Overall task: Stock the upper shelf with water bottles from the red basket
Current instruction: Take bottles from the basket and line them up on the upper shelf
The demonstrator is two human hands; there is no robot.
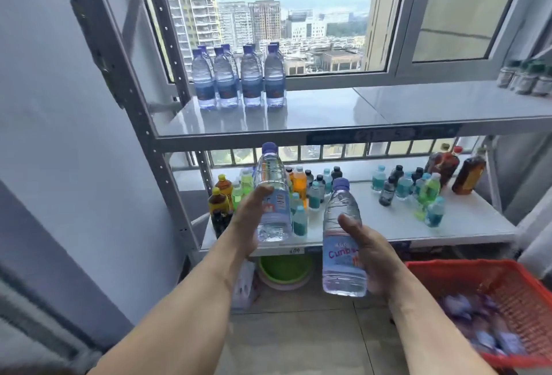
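Place: you're in a small shop stockroom by a high-rise window [292, 16].
Evidence: metal shelving [298, 138] at 12 o'clock, price tags [382, 135] on its edge, assorted drinks [313, 192] below.

daylight from window [286, 16] | edges warped | red basket [490, 300] blurred

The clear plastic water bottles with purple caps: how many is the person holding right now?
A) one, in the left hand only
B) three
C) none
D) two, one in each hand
D: the left hand grips one clear plastic water bottle with a purple cap, and the right hand grips a second purple-capped water bottle, both held upright below the upper shelf.
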